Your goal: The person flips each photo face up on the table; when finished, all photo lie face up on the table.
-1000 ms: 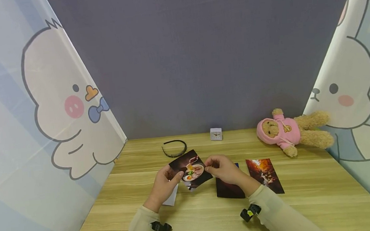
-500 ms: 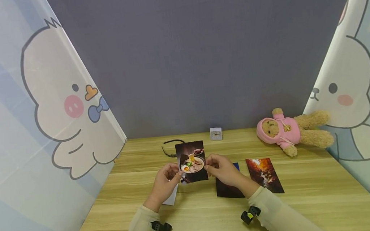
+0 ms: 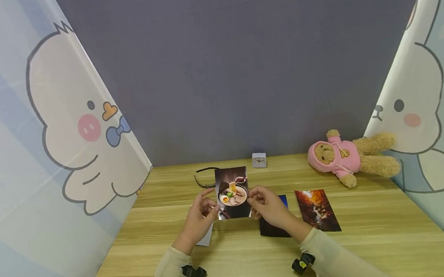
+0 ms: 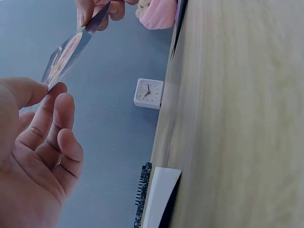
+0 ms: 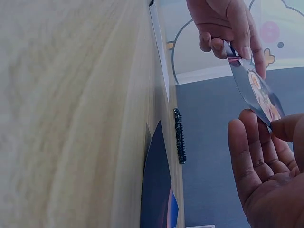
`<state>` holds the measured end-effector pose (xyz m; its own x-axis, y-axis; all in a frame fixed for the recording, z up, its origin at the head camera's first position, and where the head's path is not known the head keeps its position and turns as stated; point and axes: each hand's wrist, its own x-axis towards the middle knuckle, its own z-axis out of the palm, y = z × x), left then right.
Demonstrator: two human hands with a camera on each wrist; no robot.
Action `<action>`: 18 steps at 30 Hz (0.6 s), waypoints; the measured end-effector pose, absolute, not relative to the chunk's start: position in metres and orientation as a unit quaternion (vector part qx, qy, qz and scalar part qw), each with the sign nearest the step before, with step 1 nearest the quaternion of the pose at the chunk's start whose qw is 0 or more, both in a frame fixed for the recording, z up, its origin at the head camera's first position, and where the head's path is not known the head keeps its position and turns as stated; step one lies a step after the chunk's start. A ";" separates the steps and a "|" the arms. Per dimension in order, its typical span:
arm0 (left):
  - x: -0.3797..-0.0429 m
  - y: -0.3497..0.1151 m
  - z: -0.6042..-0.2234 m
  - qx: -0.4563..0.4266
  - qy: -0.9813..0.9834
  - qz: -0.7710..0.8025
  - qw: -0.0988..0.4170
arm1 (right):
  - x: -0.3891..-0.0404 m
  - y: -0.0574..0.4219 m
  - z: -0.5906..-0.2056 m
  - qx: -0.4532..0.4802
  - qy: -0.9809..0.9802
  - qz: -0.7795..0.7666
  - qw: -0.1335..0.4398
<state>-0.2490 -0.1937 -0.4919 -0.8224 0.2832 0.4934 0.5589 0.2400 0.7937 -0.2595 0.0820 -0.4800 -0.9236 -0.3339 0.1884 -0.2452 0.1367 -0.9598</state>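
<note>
Nearest, we count two hands: left hand (image 3: 198, 218) pinching left edge of ramen photo (image 3: 233, 193), right hand (image 3: 270, 206) pinching right edge; photo raised above desk (image 3: 247, 262). On desk: one white card (image 3: 205, 237), partly behind left hand; two more photos, dark photo (image 3: 272, 229) partly covered by right hand, fiery orange photo (image 3: 317, 209) beside it. Farther: one toothed headband (image 5: 179, 137), ramen photo blocking part from head view; one alarm clock (image 3: 259, 160); one teddy bear (image 3: 337, 157), lying.
</note>
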 end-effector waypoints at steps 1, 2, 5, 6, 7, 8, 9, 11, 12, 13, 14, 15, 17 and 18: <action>-0.249 -0.194 -0.492 -0.274 -0.777 -0.553 0.124 | -0.260 0.082 -0.480 -0.188 0.752 -0.631 0.034; -0.249 -0.194 -0.492 -0.276 -0.778 -0.551 0.123 | -0.259 0.082 -0.481 -0.185 0.751 -0.633 0.033; -0.249 -0.194 -0.492 -0.274 -0.785 -0.544 0.114 | -0.259 0.083 -0.482 -0.177 0.751 -0.636 0.029; -0.248 -0.194 -0.491 -0.269 -0.788 -0.543 0.109 | -0.259 0.083 -0.482 -0.176 0.751 -0.636 0.028; -0.247 -0.193 -0.491 -0.266 -0.790 -0.543 0.106 | -0.259 0.083 -0.482 -0.175 0.751 -0.636 0.026; -0.247 -0.193 -0.490 -0.263 -0.792 -0.541 0.101 | -0.259 0.083 -0.482 -0.175 0.750 -0.638 0.024; -0.247 -0.193 -0.490 -0.259 -0.794 -0.541 0.097 | -0.259 0.083 -0.482 -0.175 0.748 -0.640 0.023; -0.246 -0.193 -0.489 -0.255 -0.796 -0.542 0.091 | -0.259 0.083 -0.481 -0.174 0.746 -0.642 0.021; -0.246 -0.193 -0.489 -0.254 -0.796 -0.542 0.090 | -0.260 0.083 -0.481 -0.176 0.745 -0.643 0.020; -0.246 -0.193 -0.489 -0.254 -0.796 -0.543 0.090 | -0.260 0.083 -0.481 -0.177 0.744 -0.644 0.019; -0.246 -0.193 -0.489 -0.255 -0.796 -0.542 0.091 | -0.260 0.084 -0.481 -0.177 0.744 -0.644 0.017; -0.246 -0.192 -0.490 -0.255 -0.795 -0.543 0.093 | -0.261 0.084 -0.480 -0.177 0.745 -0.643 0.016; -0.246 -0.192 -0.489 -0.256 -0.794 -0.542 0.099 | -0.261 0.085 -0.479 -0.179 0.744 -0.644 0.015; -0.245 -0.191 -0.488 -0.256 -0.794 -0.542 0.103 | -0.262 0.086 -0.479 -0.180 0.743 -0.644 0.014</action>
<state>-0.2454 -0.1913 -0.4880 -0.8473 0.2949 0.4417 0.5187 0.2810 0.8075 -0.2618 0.0859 -0.4786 -0.9345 -0.2867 0.2111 -0.2495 0.1046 -0.9627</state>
